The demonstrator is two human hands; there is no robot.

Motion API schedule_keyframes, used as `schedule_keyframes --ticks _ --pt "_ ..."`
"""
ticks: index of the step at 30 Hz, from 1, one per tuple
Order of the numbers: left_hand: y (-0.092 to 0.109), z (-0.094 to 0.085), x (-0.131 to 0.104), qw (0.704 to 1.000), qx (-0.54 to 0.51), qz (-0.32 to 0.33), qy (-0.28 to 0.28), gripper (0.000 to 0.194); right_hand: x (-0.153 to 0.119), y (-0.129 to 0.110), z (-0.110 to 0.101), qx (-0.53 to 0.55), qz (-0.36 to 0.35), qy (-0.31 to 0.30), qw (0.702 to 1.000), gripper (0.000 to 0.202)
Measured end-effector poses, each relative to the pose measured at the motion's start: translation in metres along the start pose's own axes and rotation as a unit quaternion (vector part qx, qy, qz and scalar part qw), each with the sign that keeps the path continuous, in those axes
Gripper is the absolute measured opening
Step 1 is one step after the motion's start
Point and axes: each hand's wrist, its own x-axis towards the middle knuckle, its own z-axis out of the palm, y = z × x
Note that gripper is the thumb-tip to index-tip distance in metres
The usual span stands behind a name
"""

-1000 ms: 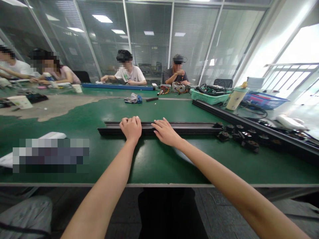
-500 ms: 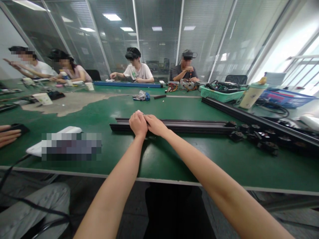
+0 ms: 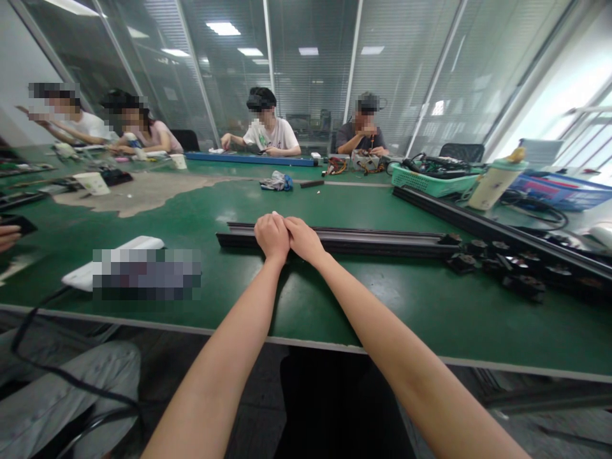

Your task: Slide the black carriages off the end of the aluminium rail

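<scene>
A long black metal rail (image 3: 382,244) lies across the green table (image 3: 335,299), its left end past my hands. My left hand (image 3: 272,237) is closed over the rail near that end. Against it, on the right, my right hand (image 3: 305,240) is also closed, with the fingers of both hands meeting. Whether a small part is between the fingers is hidden. Several black parts (image 3: 497,255) are heaped at the rail's right end.
Another long black rail (image 3: 482,220) runs diagonally at the right, near a green basket (image 3: 435,185) and a bottle (image 3: 496,185). A white device (image 3: 115,261) with a cable is at the left. A crumpled cloth (image 3: 276,182) lies beyond my hands. Several people sit around the table.
The whole view has shifted slightly, so most things appear a little farther right. Both hands remain together at the rail. At the left edge, another person's hand shows less and has moved outward.
</scene>
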Motion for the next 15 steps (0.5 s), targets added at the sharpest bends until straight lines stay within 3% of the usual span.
schedule_keyframes --ticks 15 --pt "0.0045 0.0021 -0.0005 1.0 0.028 -0.004 -0.013 0.057 -0.0033 -0.0016 -0.002 -0.021 0.023 0.001 1.0 0.054"
